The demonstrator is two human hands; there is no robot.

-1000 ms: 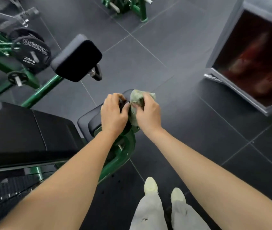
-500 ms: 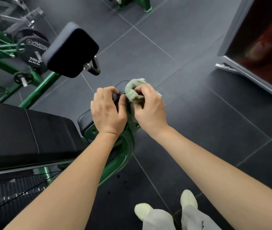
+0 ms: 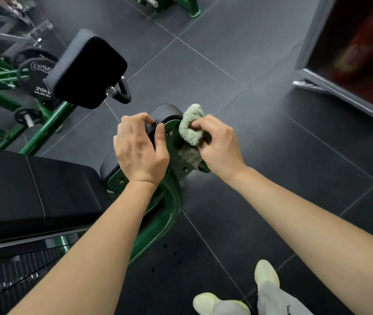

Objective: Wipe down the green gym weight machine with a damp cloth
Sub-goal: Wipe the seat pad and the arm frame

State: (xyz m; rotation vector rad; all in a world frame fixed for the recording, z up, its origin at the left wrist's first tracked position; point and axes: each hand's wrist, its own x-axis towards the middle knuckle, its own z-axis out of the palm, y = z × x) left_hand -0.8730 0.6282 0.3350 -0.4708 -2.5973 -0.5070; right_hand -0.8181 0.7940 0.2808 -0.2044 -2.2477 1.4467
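The green weight machine [image 3: 169,214] stands before me, its curved green tube rising to a small black pad [image 3: 166,112] on a green metal backing plate [image 3: 173,135]. My left hand [image 3: 140,148] grips the edge of that black pad, thumb against the plate. My right hand [image 3: 219,142] holds a bunched pale green cloth [image 3: 191,128] and presses it on the plate's back face. Part of the cloth hangs down over the plate.
A larger black pad [image 3: 87,69] with a handle stands at upper left, above a 20 kg plate [image 3: 37,73]. A black bench seat [image 3: 33,192] lies at left. A grey-framed panel [image 3: 349,55] leans at right. My light shoes [image 3: 265,273] are on the dark tiled floor.
My right hand has shifted the cloth from the pad's top edge to the green plate behind it. My left hand keeps its grip on the pad. The view has moved closer.
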